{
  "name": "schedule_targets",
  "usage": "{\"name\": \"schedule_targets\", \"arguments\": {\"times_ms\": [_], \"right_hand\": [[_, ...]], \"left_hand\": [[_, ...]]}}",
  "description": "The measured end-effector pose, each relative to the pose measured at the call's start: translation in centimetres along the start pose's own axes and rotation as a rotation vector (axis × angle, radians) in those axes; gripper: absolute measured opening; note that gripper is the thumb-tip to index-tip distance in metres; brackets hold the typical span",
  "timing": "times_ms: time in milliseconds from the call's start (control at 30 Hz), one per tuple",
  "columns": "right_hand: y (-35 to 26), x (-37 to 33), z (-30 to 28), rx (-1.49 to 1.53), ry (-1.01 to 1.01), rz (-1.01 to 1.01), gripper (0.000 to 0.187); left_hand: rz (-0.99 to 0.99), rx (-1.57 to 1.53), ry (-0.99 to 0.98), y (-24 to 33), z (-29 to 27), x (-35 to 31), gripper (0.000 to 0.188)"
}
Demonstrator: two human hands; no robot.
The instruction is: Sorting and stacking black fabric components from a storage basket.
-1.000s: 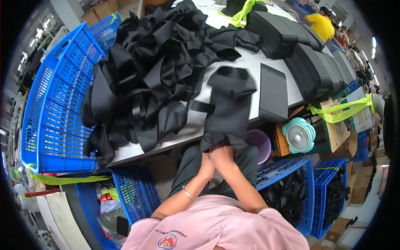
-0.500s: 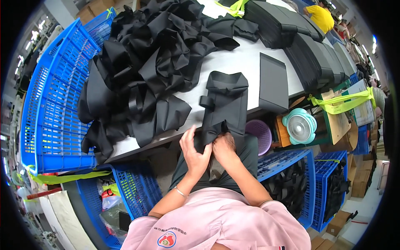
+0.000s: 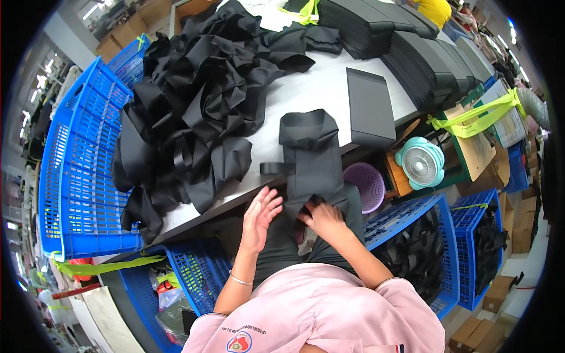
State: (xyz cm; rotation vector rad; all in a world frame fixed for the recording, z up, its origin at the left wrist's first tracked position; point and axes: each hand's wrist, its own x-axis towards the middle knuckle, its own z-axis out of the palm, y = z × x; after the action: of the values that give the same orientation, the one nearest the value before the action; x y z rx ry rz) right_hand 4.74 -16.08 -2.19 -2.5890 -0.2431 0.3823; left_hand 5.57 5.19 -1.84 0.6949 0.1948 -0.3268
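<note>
A long black fabric bag (image 3: 315, 162) lies over the table's front edge, its near end hanging by my lap. Its far end is folded over into a cuff, and a short strap loop (image 3: 275, 169) sticks out on its left. My right hand (image 3: 325, 222) grips the near end, thumb and fingers at the crumpled edge, with the fingertips partly hidden in the cloth. Left of the bag, my left hand (image 3: 258, 220) is raised, fingers outstretched and holding nothing.
Loose black fabric pieces (image 3: 200, 106) are heaped on the white table (image 3: 294, 88). A black flat panel (image 3: 371, 109) and stacked black panels (image 3: 424, 70) lie to the right. Blue crates (image 3: 82, 170) flank me. A purple basket (image 3: 364, 188) and teal fan (image 3: 419, 162) stand at right.
My left hand has come away from the bag's near end and moved left. The strap loop now sticks out straighter, and the cuff at the far end looks flatter. The view has shifted slightly.
</note>
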Motion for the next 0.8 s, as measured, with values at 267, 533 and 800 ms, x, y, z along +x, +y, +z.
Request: {"name": "schedule_targets", "arguments": {"times_ms": [267, 533, 800], "right_hand": [[-2.4, -9.6, -1.7, 0.438, 0.289, -0.397, 0.029], [2.2, -10.2, -4.9, 0.878, 0.768, 0.038, 0.030], [5.9, -11.9, -1.6, 2.010, 0.436, 0.048, 0.029]], "left_hand": [[-0.127, 0.268, 0.094, -3.1, 2.2, 0.6, 0.055], [-0.185, 0.493, 0.095, -3.2, 6.1, -3.5, 0.042], [-0.357, 0.332, -0.225, -6.7, 3.5, -2.1, 0.041]]}}
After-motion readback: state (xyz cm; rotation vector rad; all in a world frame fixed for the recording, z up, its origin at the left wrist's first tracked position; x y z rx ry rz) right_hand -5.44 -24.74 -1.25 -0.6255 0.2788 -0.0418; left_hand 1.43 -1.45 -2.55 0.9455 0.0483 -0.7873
